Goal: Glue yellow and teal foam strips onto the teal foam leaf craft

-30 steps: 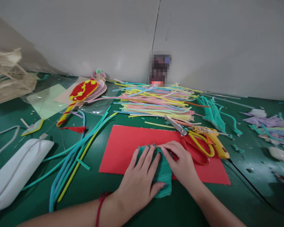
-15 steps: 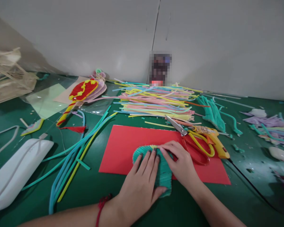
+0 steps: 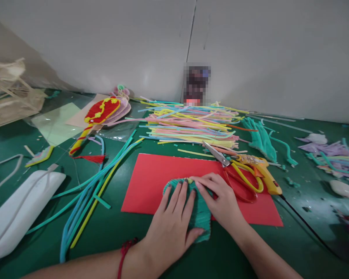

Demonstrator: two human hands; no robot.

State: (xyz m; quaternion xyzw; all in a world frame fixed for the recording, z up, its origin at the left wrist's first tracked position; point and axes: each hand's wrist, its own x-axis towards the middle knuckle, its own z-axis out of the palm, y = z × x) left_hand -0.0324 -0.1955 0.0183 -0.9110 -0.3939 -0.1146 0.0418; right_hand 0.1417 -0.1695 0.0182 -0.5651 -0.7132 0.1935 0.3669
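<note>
The left hand, fingers spread flat, has slid down the ribbed turquoise fuzzy piece lying partly on the rectangular red card, baring its rounded top and probably freeing that edge for the right hand, whose fingers pinch there; on what, I can't tell.

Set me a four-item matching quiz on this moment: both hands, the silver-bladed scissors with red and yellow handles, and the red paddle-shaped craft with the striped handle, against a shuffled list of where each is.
Things
1. Left hand
2. Silver-bladed scissors with red and yellow handles
3. Right hand
4. Red paddle-shaped craft with striped handle

Places
A. Fingertips at the far edge of the teal, flat, ribbed piece
B. Left of the pile of thin, multicoloured strips
C. Spread over the teal piece
D. Beside the yellow glue gun, partly over the red rectangular sheet

Pairs: 1-C, 2-D, 3-A, 4-B
</note>
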